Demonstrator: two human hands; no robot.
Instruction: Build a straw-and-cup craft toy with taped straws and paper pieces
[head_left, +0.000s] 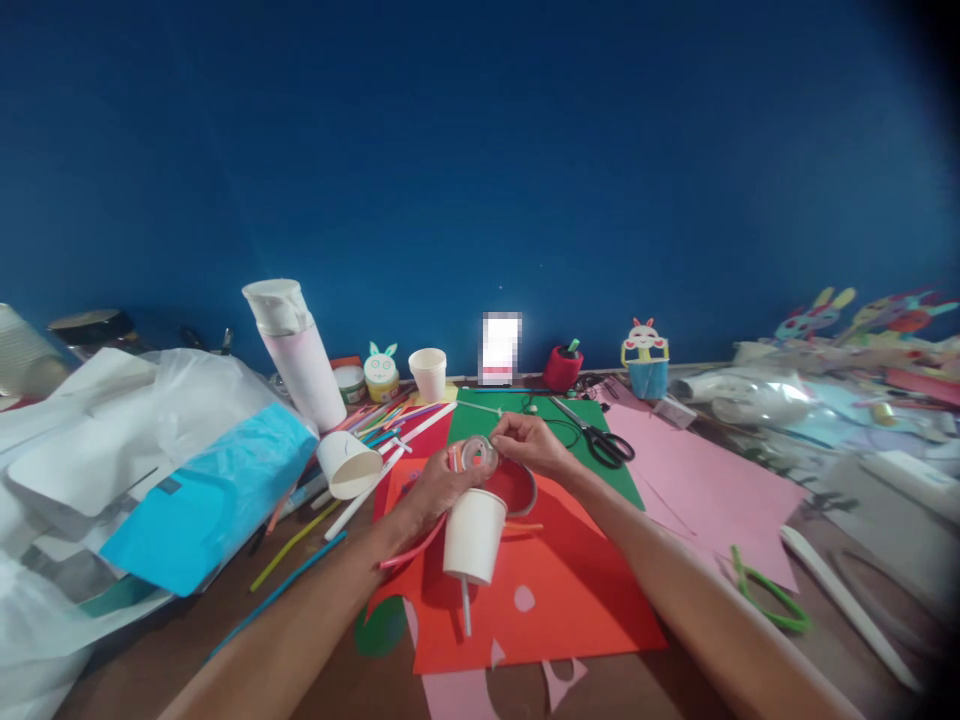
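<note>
My left hand is closed around a small roll of clear tape. The fingers of my right hand are pinched together at the roll's right edge; whatever is between them is too small to make out. Just below my left hand is a white paper cup, tilted, with a thin pale stick coming out of its lower end. A pink-red pipe cleaner and an orange one reach out either side of the cup. Orange-red paper lies underneath.
Black scissors lie on green paper. At left are a tipped paper cup, a white bottle and blue paper. Pink paper and a green pipe cleaner are at right. A standing paper cup is behind.
</note>
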